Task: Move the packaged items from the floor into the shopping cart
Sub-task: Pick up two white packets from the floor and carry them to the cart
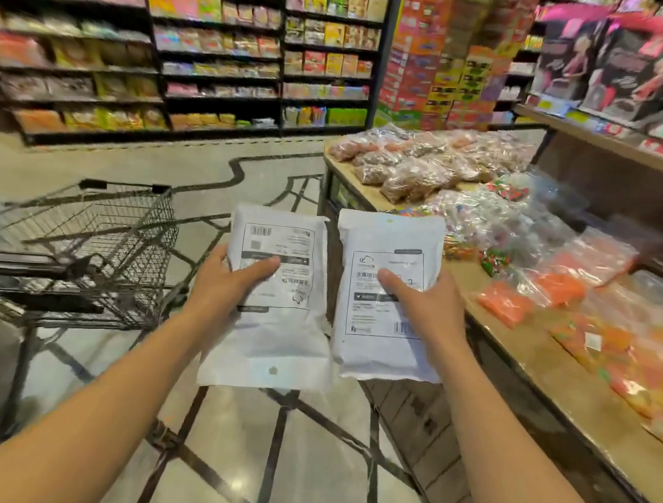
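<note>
I hold two white mailer packages with printed shipping labels, side by side at chest height above the floor. My left hand [230, 280] grips the left package [276, 328] with the thumb across its label. My right hand [423, 304] grips the right package [373, 340] the same way. A wire shopping cart [115, 233] stands to the left of my left hand, its basket open at the top; I see nothing inside the part in view.
A low wooden display table [536, 368] with several clear bags of snacks and orange sweets runs along the right. Tall shelves of packaged goods [180, 44] line the back. The tiled floor [247, 450] with dark lines lies below my arms.
</note>
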A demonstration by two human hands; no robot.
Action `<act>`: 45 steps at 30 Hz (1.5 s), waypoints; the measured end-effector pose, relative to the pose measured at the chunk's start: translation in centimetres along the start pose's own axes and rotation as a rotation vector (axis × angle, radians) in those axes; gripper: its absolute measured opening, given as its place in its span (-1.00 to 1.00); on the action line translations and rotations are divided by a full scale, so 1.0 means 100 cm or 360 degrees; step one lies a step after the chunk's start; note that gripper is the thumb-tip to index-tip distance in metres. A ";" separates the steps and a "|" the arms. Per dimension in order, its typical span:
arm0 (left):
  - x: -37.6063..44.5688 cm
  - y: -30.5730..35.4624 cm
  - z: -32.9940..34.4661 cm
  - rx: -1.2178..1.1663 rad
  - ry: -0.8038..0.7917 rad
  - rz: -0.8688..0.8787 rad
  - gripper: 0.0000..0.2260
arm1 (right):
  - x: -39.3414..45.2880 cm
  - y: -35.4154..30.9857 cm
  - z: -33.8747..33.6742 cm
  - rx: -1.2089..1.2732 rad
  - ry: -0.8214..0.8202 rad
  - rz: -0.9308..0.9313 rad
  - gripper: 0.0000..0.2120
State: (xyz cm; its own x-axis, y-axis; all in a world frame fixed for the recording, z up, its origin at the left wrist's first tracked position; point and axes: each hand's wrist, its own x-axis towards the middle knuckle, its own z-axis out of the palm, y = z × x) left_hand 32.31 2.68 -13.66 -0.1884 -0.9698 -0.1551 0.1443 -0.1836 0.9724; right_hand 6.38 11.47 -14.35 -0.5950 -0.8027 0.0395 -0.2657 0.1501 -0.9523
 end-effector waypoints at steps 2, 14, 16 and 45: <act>0.036 0.008 -0.002 -0.0015 0.0059 -0.0011 -0.65 | 0.039 -0.001 0.022 0.0014 -0.0060 0.0023 -0.38; 0.205 0.030 -0.052 0.0079 0.0428 -0.0071 -0.69 | 0.227 -0.027 0.164 0.0002 -0.0401 0.0018 -0.48; 0.234 0.030 -0.069 0.0091 0.0503 -0.0074 -0.71 | 0.250 -0.029 0.195 -0.0022 -0.0459 0.0011 -0.47; 0.536 0.014 -0.451 -0.0224 0.1757 -0.0325 -0.58 | 0.462 -0.107 0.826 -0.0315 -0.1774 -0.0240 -0.59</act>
State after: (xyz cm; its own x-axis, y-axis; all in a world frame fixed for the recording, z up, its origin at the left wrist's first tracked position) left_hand 66.20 -56.81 -28.50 0.7297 -0.5185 -0.4457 0.3303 -0.3035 0.8938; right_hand 44.39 -74.94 -27.36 0.4314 -0.8709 -0.2354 -0.4510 0.0178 -0.8923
